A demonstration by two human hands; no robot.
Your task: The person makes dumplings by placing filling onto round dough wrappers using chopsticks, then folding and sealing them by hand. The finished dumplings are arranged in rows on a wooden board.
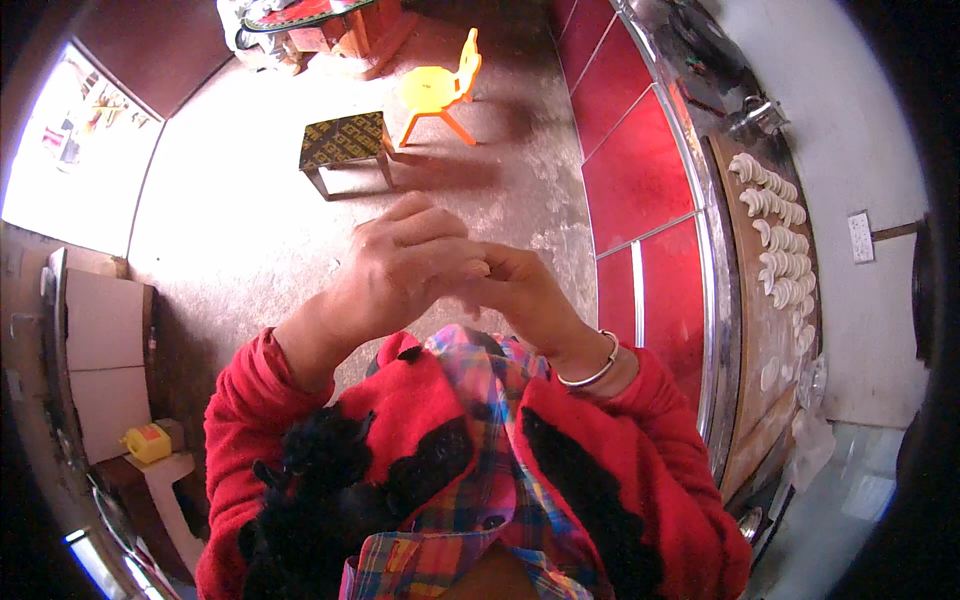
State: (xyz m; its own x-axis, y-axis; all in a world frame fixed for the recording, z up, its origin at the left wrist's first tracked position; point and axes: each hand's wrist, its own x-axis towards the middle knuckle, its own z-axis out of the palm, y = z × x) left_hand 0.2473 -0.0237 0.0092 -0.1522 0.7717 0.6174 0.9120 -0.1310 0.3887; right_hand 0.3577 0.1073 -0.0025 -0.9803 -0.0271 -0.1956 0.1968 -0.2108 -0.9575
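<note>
Raised before my chest, my left hand and my right hand meet with fingers bent together. The back of the left hand covers most of the fingertips, so whatever may be between them is hidden. A silver bangle circles my right wrist. Off to my right, a wooden board lies on the counter, dusted with flour. Several rows of folded dumplings stand along it, and a flat round dough wrapper lies closer to me.
The counter's metal edge runs along my right above red tiles. Ahead on the floor are a small patterned stool and a yellow-orange plastic chair. A metal pot stands beyond the board. At left is a yellow container.
</note>
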